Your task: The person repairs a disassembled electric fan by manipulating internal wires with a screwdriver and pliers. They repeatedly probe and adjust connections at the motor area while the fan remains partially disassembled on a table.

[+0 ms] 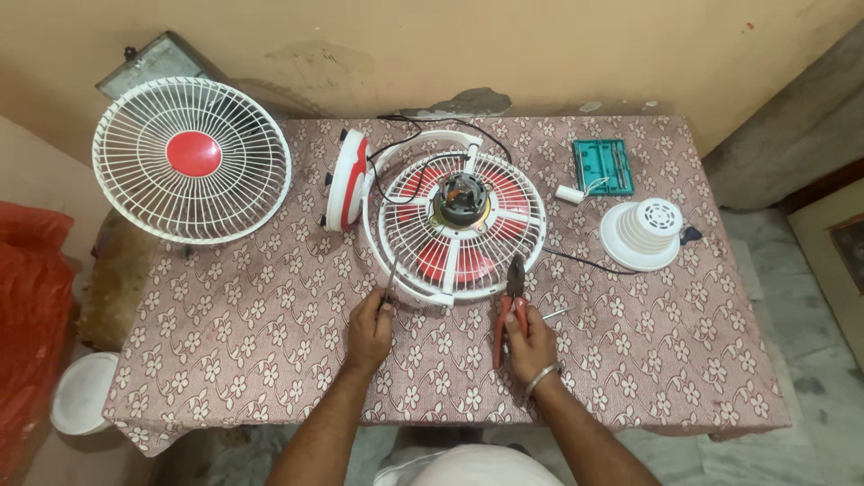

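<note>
Table (270,360), draped in a maroon cloth with a pale flower print, is seen from above and fills most of the view. Front fan guard (192,160), white wire with a red centre disc, is propped at the far left corner, well apart from both hands. Rear fan cage (462,227), white with red blades showing through the ribs, lies flat at the middle of the table, with the bare motor (460,200) exposed at its hub and black wires looped behind it. Its near rim lies just beyond both hands and between them. Red-and-white housing piece (346,180) stands on edge just left of the cage. White ribbed motor cover (642,234) sits to the right, well apart from the hands, with a teal parts tray (603,166) beyond it and a small white capacitor (569,193) beside the tray.

Left hand (369,328) is clenched around a screwdriver (390,281), whose shaft is angled up to the cage's near left rim; whether the tip touches cannot be told. Right hand (531,340) is closed on red-handled pliers (513,301), with the nose pointed at the cage's near right rim, just short of it or touching. Thin metal piece (558,312) lies on the cloth just right of the pliers.
</note>
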